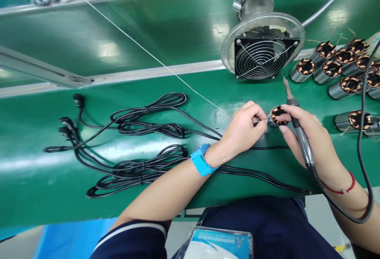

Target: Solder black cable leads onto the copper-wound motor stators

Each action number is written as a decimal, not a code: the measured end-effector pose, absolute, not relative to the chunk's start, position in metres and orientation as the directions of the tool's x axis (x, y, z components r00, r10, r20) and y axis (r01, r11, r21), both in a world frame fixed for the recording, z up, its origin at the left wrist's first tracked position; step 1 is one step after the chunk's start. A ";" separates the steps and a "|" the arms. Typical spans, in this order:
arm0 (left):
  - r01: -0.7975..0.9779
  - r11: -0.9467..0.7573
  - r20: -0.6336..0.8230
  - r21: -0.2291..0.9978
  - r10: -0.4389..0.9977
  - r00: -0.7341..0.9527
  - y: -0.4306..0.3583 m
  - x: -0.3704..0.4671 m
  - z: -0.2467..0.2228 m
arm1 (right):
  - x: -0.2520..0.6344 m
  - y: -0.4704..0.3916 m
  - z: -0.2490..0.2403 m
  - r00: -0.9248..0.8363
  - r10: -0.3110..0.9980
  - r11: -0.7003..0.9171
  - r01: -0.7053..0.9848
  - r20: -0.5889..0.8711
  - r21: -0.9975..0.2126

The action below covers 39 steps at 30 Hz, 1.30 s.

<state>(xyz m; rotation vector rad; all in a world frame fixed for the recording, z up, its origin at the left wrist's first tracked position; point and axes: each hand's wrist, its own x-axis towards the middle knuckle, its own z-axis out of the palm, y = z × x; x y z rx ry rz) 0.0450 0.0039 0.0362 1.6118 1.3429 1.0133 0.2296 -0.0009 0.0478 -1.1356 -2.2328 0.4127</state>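
Observation:
My right hand (311, 140) is closed round a soldering iron (302, 140), its tip pointing up and away from me. The fingertips of the same hand touch a motor stator (276, 116) with copper windings, which lies on the green bench. Pinched fingers of my left hand (246, 126) are at the stator's left side. A short dark piece shows between them, apparently the end of a black cord; the fingers partly hide it. A thin, pale solder wire (166, 67) runs down from the upper left and disappears behind my left hand.
A round fume extractor with a fan grille (261, 58) hangs over the bench (204, 195). Several stators (331, 71) stand at the right. Bundled black power cords (142, 168) lie at the left, some passing under my left arm. The iron's cable (362, 124) loops at the right.

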 end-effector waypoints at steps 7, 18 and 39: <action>0.123 0.164 -0.184 0.979 0.966 0.183 0.010 0.037 0.038 | 0.226 0.020 0.032 -0.514 0.798 0.600 0.622 0.314 -0.503; -0.072 0.550 -0.521 0.832 0.820 0.235 0.021 0.028 0.050 | 0.230 0.017 0.021 -0.544 0.740 0.671 0.547 0.396 -0.500; 0.142 0.413 -0.430 0.900 0.784 0.448 0.017 0.039 0.047 | 0.219 0.009 0.021 -0.328 0.788 0.602 0.585 0.521 -0.543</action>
